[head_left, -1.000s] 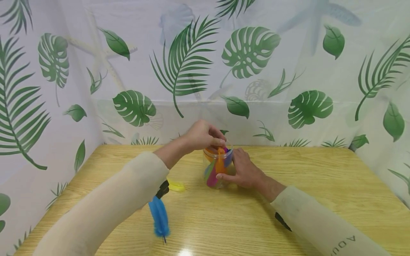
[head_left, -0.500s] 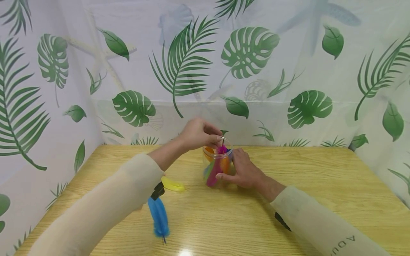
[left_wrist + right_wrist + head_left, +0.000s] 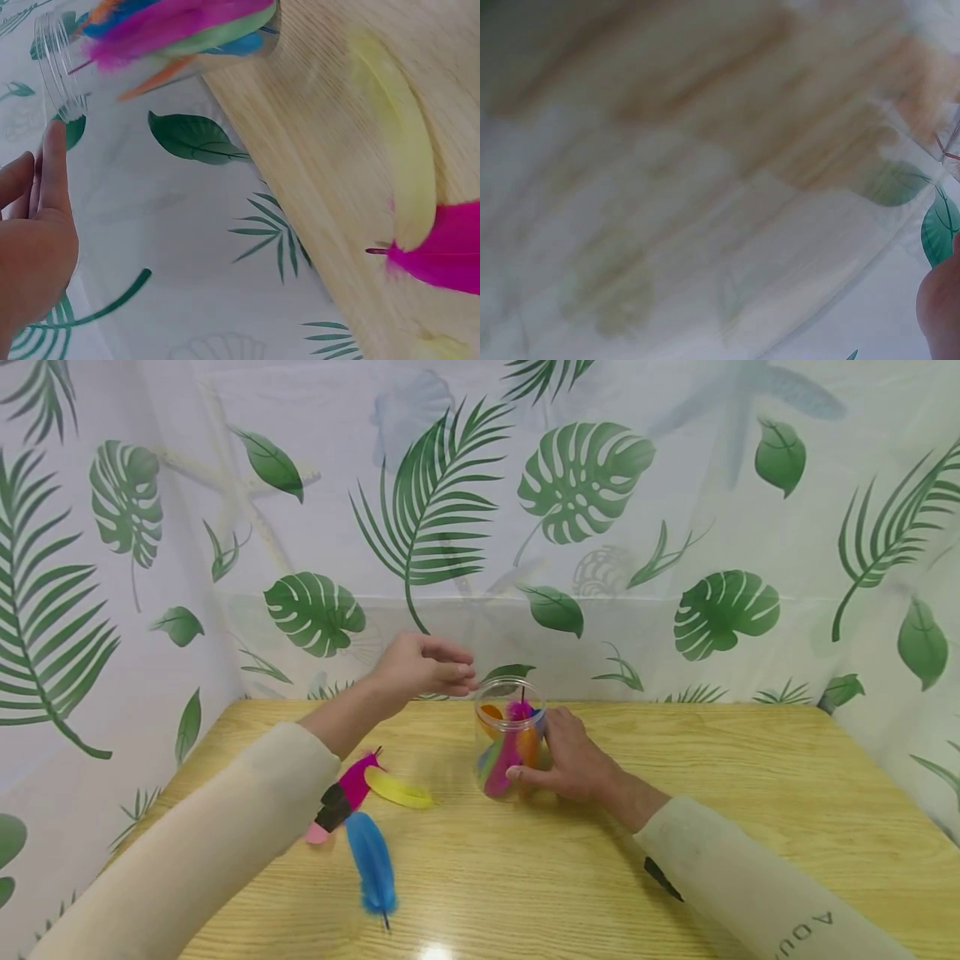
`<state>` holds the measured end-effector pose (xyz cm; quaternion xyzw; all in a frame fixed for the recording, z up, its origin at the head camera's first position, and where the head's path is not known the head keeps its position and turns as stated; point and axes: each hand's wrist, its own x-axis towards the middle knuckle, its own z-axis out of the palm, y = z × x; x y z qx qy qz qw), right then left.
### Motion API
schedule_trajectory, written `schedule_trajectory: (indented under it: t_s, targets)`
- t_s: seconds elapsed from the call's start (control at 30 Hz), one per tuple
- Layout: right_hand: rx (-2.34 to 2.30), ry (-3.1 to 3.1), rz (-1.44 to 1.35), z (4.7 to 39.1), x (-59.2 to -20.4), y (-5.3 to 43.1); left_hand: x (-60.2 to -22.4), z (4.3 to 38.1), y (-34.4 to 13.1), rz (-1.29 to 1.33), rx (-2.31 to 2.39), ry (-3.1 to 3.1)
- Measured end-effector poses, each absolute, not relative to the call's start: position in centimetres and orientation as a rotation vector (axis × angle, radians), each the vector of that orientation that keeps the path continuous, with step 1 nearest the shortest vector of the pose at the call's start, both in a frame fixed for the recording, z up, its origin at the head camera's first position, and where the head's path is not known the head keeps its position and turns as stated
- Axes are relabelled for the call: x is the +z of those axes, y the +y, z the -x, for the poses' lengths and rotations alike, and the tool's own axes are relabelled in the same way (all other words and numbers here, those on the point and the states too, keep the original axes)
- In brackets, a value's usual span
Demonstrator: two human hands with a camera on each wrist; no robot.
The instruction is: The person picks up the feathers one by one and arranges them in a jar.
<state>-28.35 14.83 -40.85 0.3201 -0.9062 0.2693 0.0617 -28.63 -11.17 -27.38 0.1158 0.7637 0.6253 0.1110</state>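
Observation:
A clear jar (image 3: 489,724) stands upright toward the back of the table, holding magenta (image 3: 501,767), orange (image 3: 528,748), green and blue feathers. My right hand (image 3: 576,756) grips the jar's right side, thumb across its front. Left of the rim, my left hand (image 3: 427,668) is raised with its fingers extended and nothing in them. In the left wrist view this hand (image 3: 41,232) appears close to the jar's mouth. The right wrist view is mostly blurred, with only part of the right hand (image 3: 941,307) at its edge.
On the table's left side lie a yellow feather (image 3: 401,791), a magenta feather (image 3: 355,783), a light pink tip (image 3: 318,834) and a blue feather (image 3: 372,864). My left sleeve (image 3: 240,802) passes over this side. A leaf-printed cloth (image 3: 465,527) hangs behind the table.
My left hand has moved from the jar's mouth to the left, letting go of the feathers inside. The magenta feather on the table has come into sight. The right hand stays on the jar.

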Motion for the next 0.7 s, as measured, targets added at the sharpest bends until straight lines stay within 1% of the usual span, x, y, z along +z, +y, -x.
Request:
schedule_trajectory:
  t_s: [0.27, 0.7]
  targets:
    - [0.827, -2.744, -0.960, 28.4, -40.9, 14.9, -28.5, 28.9, -13.3, -0.161, 1.893, 2.053]
    - [0.799, -2.738, -0.970, 28.3, -40.8, 14.9, -29.8, 28.6, -16.8, -0.088, 1.937, 1.998]
